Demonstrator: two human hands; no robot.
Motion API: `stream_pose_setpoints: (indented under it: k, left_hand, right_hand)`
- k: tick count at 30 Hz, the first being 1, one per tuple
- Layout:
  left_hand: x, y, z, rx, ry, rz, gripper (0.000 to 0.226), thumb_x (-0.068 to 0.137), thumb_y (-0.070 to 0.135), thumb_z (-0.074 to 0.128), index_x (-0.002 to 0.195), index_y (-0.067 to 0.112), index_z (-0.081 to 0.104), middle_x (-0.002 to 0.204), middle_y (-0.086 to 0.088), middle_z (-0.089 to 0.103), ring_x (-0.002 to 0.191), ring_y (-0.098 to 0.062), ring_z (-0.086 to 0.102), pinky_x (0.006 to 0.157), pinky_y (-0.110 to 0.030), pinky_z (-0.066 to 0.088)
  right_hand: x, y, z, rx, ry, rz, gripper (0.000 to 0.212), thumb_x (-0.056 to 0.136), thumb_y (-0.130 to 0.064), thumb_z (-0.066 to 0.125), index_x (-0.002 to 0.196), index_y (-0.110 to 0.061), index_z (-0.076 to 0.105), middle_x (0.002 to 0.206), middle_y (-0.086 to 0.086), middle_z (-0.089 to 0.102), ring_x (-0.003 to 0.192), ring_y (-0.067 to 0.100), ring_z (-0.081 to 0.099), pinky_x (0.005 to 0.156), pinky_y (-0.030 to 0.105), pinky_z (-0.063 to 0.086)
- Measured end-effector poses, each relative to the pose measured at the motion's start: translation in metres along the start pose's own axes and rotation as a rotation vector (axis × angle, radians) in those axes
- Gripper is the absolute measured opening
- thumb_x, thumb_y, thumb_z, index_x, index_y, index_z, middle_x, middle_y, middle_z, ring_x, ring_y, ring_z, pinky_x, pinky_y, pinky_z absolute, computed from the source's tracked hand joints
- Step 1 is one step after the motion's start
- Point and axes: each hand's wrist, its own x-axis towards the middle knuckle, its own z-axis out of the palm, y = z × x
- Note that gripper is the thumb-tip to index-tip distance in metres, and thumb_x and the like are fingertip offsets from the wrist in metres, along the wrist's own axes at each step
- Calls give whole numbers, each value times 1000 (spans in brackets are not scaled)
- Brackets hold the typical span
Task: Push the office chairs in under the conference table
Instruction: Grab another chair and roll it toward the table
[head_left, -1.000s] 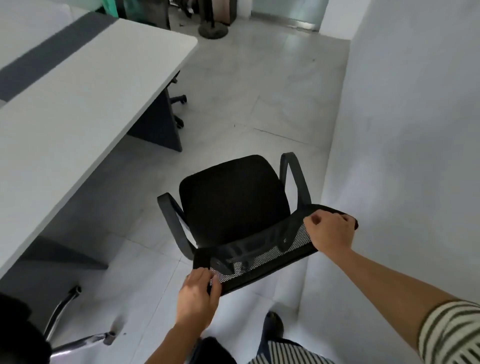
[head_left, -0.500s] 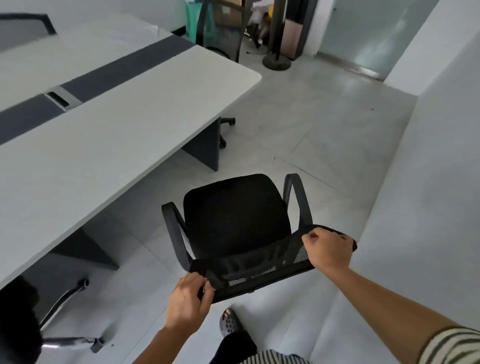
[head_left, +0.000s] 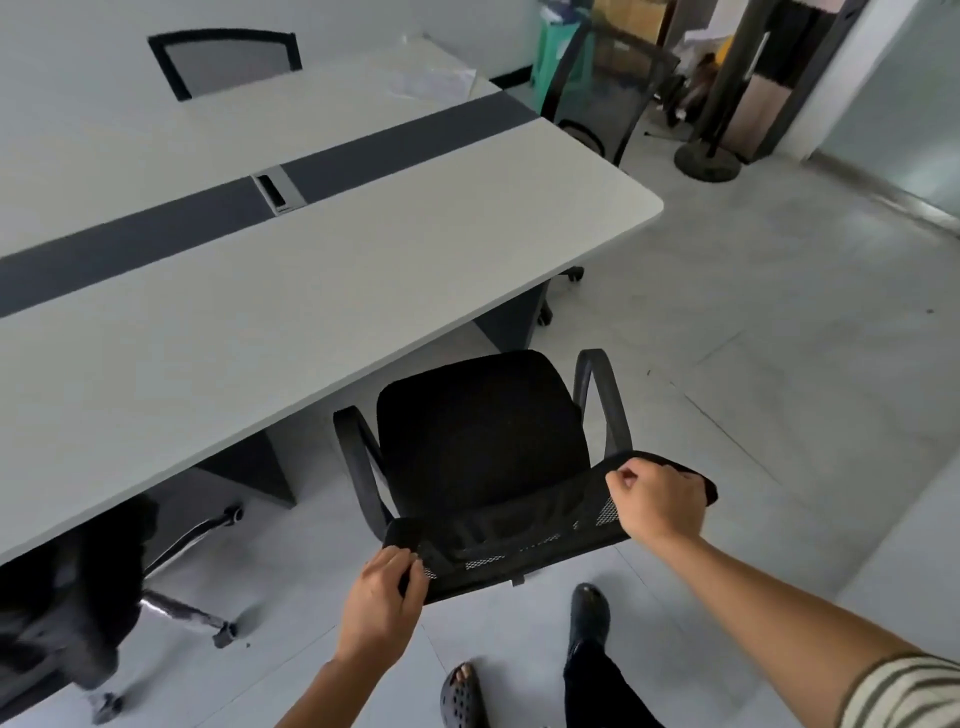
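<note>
A black office chair (head_left: 480, 436) with a mesh back and two armrests stands on the floor in front of me. Its seat faces the long white conference table (head_left: 311, 291), and the seat's front edge lies just at the table's near edge. My left hand (head_left: 382, 605) grips the left corner of the chair's backrest top. My right hand (head_left: 657, 504) grips the right end of the same backrest.
Another black chair (head_left: 78, 613) with a chrome wheeled base sits partly under the table at lower left. Two mesh chairs stand at the table's far side (head_left: 223, 60) and far end (head_left: 602, 88). A white wall is at right; a round-based stand (head_left: 709, 158) is beyond.
The chair has rolled forward and left toward the table, its seat now reaching the table edge. Both hands kept their grip on the backrest. More of the table and room has come into view.
</note>
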Motion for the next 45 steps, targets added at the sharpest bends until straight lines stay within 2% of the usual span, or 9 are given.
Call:
stream_pose_setpoints:
  k: [5, 9, 13, 16, 20, 28, 32, 40, 45]
  left_hand:
    - [29, 33, 12, 87, 99, -221, 27, 87, 32, 55, 65, 16, 58, 68, 4, 55, 60, -11, 51, 49, -25, 36]
    - [67, 68, 24, 305, 106, -364, 44, 87, 53, 45, 58, 22, 46, 67, 6, 52, 56, -12, 48, 47, -25, 31]
    - [84, 79, 37, 334, 179, -438, 39, 89, 48, 44, 59, 24, 46, 68, 7, 51, 63, -15, 48, 53, -29, 37]
    - [100, 79, 31, 308, 216, -470, 37, 88, 44, 45, 59, 22, 46, 67, 7, 51, 64, -16, 48, 53, -29, 36]
    - [120, 65, 15, 326, 232, -471, 34, 88, 39, 46, 60, 19, 47, 64, 5, 51, 62, -17, 47, 52, -30, 35]
    - [155, -5, -41, 362, 269, -400, 31, 84, 31, 51, 57, 20, 41, 59, 4, 50, 54, -20, 46, 48, -28, 35]
    - [179, -35, -70, 383, 284, -309, 33, 80, 39, 34, 55, 18, 40, 54, 6, 43, 52, -17, 41, 45, -27, 33]
    - [214, -65, -106, 393, 284, -179, 31, 79, 33, 40, 54, 16, 43, 52, 4, 48, 52, -18, 47, 43, -28, 34]
    - [222, -52, -105, 348, 281, -205, 28, 78, 33, 43, 54, 18, 41, 51, 5, 49, 50, -16, 46, 46, -25, 31]
  right_hand:
    - [67, -16, -3, 3, -47, -140, 28, 85, -39, 48, 68, -24, 65, 59, -4, 67, 58, 21, 58, 70, 33, 38]
    - [129, -32, -7, 10, -145, -258, 25, 83, -37, 49, 66, -25, 63, 58, -4, 66, 60, 23, 59, 71, 34, 38]
    - [175, -44, -12, 29, -284, -414, 20, 79, -41, 54, 68, -27, 62, 65, -8, 70, 69, 17, 63, 74, 32, 41]
    - [204, -53, -19, 16, -335, -522, 21, 84, -42, 52, 77, -27, 65, 74, -9, 70, 67, 15, 57, 69, 27, 36]
    - [215, -76, -13, -44, -239, -598, 35, 91, -43, 45, 75, -20, 66, 71, -4, 70, 68, 22, 56, 74, 31, 42]
    - [205, -136, 24, 15, -66, -649, 35, 80, -35, 47, 53, -18, 61, 52, -3, 64, 52, 23, 58, 57, 27, 31]
    - [207, -169, 34, -3, -83, -637, 40, 81, -34, 40, 51, -16, 59, 48, 0, 60, 49, 25, 56, 54, 26, 29]
    - [214, -213, 32, -31, -141, -502, 36, 87, -32, 46, 55, -17, 53, 47, -8, 42, 54, 22, 43, 48, 27, 25]
    - [230, -217, 26, -19, -151, -446, 26, 84, -32, 57, 61, -21, 63, 55, -6, 52, 61, 27, 57, 52, 26, 33]
